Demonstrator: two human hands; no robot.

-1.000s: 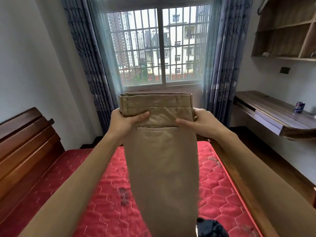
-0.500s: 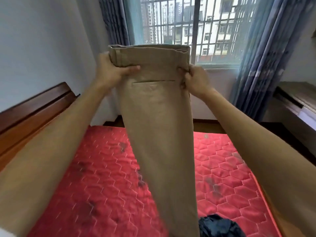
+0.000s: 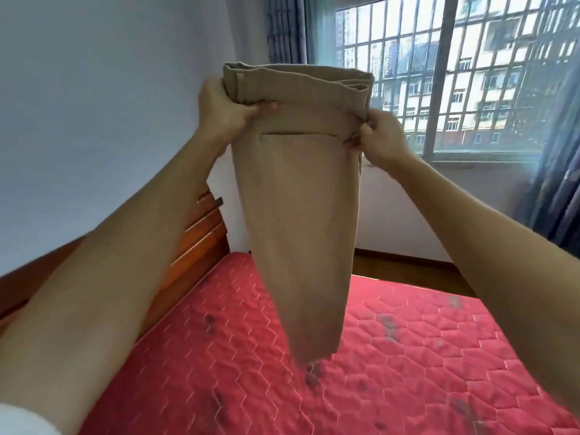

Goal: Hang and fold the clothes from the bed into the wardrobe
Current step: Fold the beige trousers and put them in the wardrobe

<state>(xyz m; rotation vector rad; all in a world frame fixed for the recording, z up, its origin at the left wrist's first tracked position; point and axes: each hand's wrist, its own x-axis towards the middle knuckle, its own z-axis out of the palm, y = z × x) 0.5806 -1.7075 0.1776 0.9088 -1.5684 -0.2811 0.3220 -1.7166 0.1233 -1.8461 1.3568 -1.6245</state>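
Khaki trousers [image 3: 301,196] hung lengthwise-halved over the bed [image 3: 408,356], waistband pinched by left hand [image 3: 227,113] and right hand [image 3: 381,138]; folding likely next.

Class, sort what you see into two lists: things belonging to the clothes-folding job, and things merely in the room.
Job: folded beige cotton trousers, held up by left hand and right hand; red quilted mattress.
Just there: brown wooden headboard; barred glass window; blue patterned curtain.

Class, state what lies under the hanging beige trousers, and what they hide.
The red quilted mattress lies below the beige fabric trousers, gripped at the waistband by the left hand and right hand. Wall and mattress behind them are covered.
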